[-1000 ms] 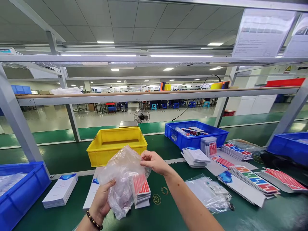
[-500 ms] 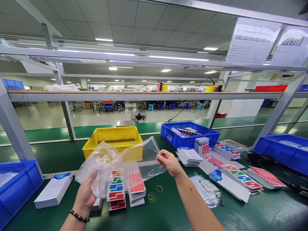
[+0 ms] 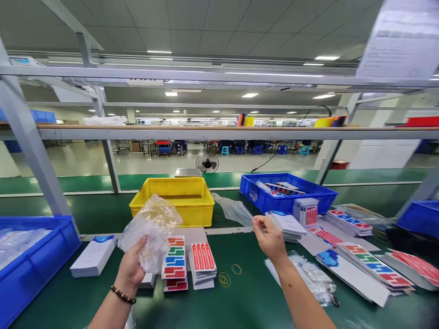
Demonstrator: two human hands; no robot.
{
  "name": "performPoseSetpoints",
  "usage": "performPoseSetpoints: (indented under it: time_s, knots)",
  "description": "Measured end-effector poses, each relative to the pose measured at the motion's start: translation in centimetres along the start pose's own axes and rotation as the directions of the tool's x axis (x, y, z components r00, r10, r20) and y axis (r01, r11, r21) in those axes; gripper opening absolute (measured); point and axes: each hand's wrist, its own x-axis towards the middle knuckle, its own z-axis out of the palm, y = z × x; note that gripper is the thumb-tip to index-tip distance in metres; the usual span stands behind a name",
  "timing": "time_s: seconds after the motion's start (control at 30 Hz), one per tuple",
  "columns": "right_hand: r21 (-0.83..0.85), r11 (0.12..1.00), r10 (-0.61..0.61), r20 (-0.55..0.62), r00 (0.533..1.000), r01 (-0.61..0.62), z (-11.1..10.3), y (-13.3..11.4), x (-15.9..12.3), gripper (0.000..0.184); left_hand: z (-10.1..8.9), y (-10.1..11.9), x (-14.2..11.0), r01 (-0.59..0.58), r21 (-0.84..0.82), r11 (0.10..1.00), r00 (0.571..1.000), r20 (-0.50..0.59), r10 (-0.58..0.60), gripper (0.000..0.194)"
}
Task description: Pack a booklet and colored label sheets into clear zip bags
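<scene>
- One wide green desk (image 3: 247, 292), crossed by a pale strip, carries the things within reach.
- A deep blue plastic bin (image 3: 51, 269) with clear plastic inside stands at the left edge; a second blue plastic bin (image 3: 254, 195), holding printed sheets, stands toward the back, right of centre.
- An empty-looking yellow rectangular plastic bin (image 3: 195, 214) sits left of that second bin, well apart from it.
- A crumpled bundle of clear plastic bags (image 3: 154, 224) is held up in front of the yellow bin, above the desk.
- The left hand (image 3: 132, 265), with a dark bead bracelet (image 3: 122, 296) on its wrist, has its fingers closed around the lower part of the bundle; some fingertips are hidden behind the film.
- The right hand (image 3: 270, 240) has its thumb and fingers pinched together on one end of a flat clear plastic bag (image 3: 233, 210).
- That bag trails leftward in the air between the two larger bins; it is thin and blurred, but appears to be a single one.
- A neat stack of white booklets (image 3: 92, 258) lies beside the left bin.
- Multicoloured printed sheets (image 3: 174, 258) and red-and-white printed sheets (image 3: 203, 258) lie side by side between the hands.
- Thin yellowish rubber bands (image 3: 224, 279) lie right of the sheets.
</scene>
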Motion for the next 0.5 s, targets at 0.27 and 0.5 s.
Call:
performPoseSetpoints:
  time_s: [0.27, 0.5]
  knots:
    - [-0.11, 0.965, -0.249, -0.105, 0.963, 0.238, 3.2, -2.6, -1.1, 0.018, 0.6, -0.9, -1.0, -0.01, 0.087, 0.996, 1.0, 0.016, 0.009, 0.029]
    - [0.047, 0.917, -0.392, -0.058, 0.918, 0.395, 6.4, -10.7, -2.8, 0.013, 1.3, 2.9, -2.9, -0.136, 0.197, 0.971, 0.977, 0.192, 0.098, 0.037]
